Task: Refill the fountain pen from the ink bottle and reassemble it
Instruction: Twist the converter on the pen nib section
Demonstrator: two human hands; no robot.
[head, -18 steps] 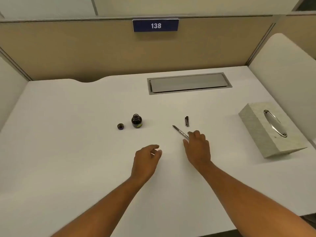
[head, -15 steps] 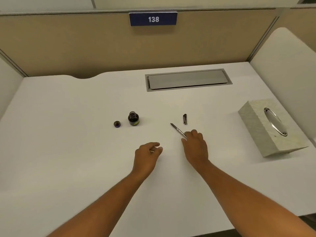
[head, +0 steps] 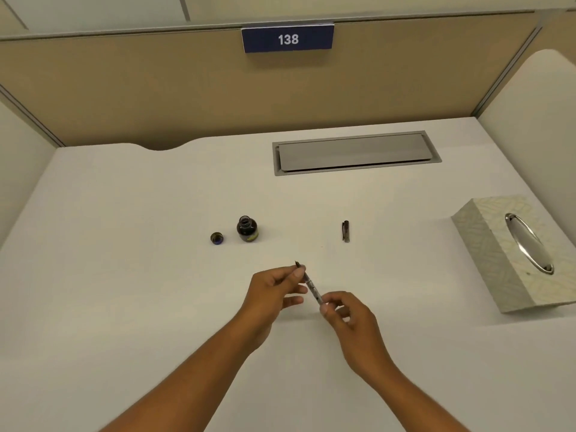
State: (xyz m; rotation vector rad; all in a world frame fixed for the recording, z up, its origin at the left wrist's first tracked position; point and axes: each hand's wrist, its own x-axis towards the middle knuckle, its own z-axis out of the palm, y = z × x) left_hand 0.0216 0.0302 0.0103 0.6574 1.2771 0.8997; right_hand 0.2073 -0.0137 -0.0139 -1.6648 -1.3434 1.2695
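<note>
So far only the preparation looks done, and the filling and reassembly are all to come. Widest in view is the white surface [head: 124,275], and on it, well off to the right of the grip, a tissue box [head: 498,254] that plays no part. Both hands have the pen off the surface between them: the left hand [head: 271,294] pinches the fountain pen [head: 311,286] near its nib end with fingers closed on it, and the right hand [head: 352,316] is clamped on the rear end, so the pen slants from the nib, up and left, down to the right. The barrel between the two hands looks clear, though whether it holds ink is too small to tell. Beyond the grip and to its left stands the ink bottle [head: 247,229], already open, with the bottle cap [head: 217,238] lying just beside it on its left. Beyond the grip to the right lies the pen cap [head: 346,231], apart from everything else. Judging by this, the bottle and pen are both uncapped; the nib has not yet reached the ink, and capping the pen and bottle remain.
</note>
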